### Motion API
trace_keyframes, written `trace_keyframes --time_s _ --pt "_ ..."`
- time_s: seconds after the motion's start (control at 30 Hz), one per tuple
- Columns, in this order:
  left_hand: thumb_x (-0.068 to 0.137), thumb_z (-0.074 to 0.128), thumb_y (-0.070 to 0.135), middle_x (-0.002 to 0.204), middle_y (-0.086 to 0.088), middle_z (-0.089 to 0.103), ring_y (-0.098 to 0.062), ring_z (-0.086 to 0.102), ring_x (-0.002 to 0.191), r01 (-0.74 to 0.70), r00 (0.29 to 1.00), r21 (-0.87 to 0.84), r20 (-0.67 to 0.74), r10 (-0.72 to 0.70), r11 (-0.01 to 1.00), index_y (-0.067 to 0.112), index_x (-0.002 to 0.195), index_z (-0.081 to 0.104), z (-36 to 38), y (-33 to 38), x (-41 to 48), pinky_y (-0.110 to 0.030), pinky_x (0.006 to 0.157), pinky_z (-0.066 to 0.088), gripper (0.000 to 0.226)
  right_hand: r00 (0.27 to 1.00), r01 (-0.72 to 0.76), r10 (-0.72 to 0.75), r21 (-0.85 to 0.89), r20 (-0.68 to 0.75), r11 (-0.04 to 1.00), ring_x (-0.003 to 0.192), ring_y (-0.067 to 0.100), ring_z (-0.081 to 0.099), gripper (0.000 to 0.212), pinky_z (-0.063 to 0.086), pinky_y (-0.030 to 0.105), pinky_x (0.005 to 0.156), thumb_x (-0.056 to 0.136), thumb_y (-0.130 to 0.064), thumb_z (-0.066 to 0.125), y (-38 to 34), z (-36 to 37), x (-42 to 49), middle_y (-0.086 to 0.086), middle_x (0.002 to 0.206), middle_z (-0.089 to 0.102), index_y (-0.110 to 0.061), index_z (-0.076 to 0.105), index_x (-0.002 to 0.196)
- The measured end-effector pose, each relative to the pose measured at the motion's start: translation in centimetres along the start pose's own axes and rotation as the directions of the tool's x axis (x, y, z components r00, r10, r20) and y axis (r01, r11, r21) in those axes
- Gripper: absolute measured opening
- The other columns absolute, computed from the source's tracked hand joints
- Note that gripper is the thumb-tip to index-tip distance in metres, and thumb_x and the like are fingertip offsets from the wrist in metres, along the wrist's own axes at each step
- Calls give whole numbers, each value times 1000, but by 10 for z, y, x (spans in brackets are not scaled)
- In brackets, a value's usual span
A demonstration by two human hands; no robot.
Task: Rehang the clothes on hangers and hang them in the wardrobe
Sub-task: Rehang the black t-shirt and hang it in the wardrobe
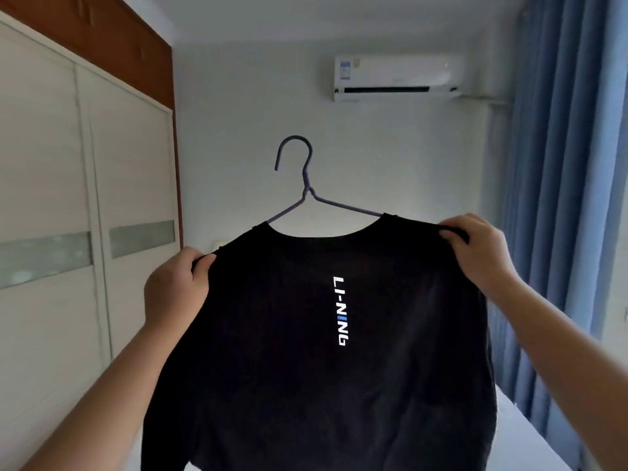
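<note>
Black and long-sleeved, the shirt [319, 334] hangs in mid-air in front of the person, held up between 2 hands, with white and blue lettering running down its middle. It already sits on a grey-blue hanger [307, 195], whose hook stands up above the neckline and curls toward the left. The hanger's long axis runs left to right and tilts: its left end is lower than its right.

Each hand is clenched on a shoulder of the shirt. The left hand [173, 290] pinches the left shoulder, the right hand [475, 246] the right shoulder, a little higher. Whether the fingers also catch the hanger ends under the cloth cannot be told.

Off to the left stands the wardrobe [85, 198], its pale sliding doors shut as far as can be seen. The left hand is the nearer one to it, so the next move probably calls for swinging the whole shirt leftward, and a door would have to open first. On that reading the hanging step is not yet done. Both sleeves droop below the frame.
</note>
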State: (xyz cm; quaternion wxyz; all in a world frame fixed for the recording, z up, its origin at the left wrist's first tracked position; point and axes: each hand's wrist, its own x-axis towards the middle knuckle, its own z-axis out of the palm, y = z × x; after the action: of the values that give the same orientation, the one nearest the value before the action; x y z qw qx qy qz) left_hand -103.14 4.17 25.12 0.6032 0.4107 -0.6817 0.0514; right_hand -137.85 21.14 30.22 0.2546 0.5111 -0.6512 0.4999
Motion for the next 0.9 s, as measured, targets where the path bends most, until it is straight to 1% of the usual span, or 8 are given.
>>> trace_keyframes --time_s 0.13,0.2,0.3,0.47,0.6,0.7,0.8,0.9 --pt "90 53 21 67 -16 63 -34 58 63 -30 999 -15 -46 29 999 0 86 62 -7 12 11 -42 59 48 24 973 -76 93 -85 212 993 94 21 53 23 33 25 79 89 -27 55 -4 -2 9 3 101 59 -14 62 107" --pt "90 53 21 67 -16 63 -35 58 63 -46 998 -8 -44 46 999 -1 86 62 -12 16 16 -43 60 49 24 952 -64 90 -97 292 993 87 20 52 14 34 27 74 91 -29 51 -9 -8 15 1 90 58 -18 60 92" --pt "90 53 23 70 -16 63 -34 58 66 -50 998 3 36 50 999 0 87 62 -19 16 25 -42 62 48 25 908 -45 92 -122 410 992 78 22 51 21 35 29 61 92 -21 50 -18 -18 20 4 75 56 -23 53 71" --pt "93 47 20 78 -13 59 -30 55 74 17 968 -32 252 -8 999 6 89 54 -25 10 39 -35 66 39 16 992 -100 99 11 83 995 78 23 52 15 33 28 69 90 -19 53 -32 -14 15 6 76 58 -12 63 81" --pt "92 48 21 74 -10 59 -30 56 73 93 958 11 271 -92 996 13 81 53 -35 -20 29 -33 59 35 15 955 -91 81 23 286 996 73 22 53 25 39 31 68 88 -20 57 -29 13 -8 4 69 57 -27 53 64" --pt "93 47 22 71 -13 59 -30 55 70 124 963 -52 246 -108 991 8 81 56 -36 -22 18 -28 57 35 20 980 -134 117 102 159 986 76 23 55 16 40 31 70 88 -22 56 -30 11 4 3 73 61 -21 58 72" --pt "93 47 23 68 -9 58 -26 53 66 157 955 -4 257 -150 988 13 75 55 -45 -28 19 -28 56 35 22 949 -95 77 45 306 994 76 22 54 17 39 29 65 89 -21 55 -31 22 4 -3 67 57 -21 57 73" --pt "94 46 19 71 -15 61 -31 57 69 125 924 27 361 -126 992 8 78 56 -52 -34 13 -31 58 37 22 958 -145 134 28 253 989 74 23 56 16 43 30 64 89 -25 55 -25 28 -1 -3 68 58 -22 57 73"
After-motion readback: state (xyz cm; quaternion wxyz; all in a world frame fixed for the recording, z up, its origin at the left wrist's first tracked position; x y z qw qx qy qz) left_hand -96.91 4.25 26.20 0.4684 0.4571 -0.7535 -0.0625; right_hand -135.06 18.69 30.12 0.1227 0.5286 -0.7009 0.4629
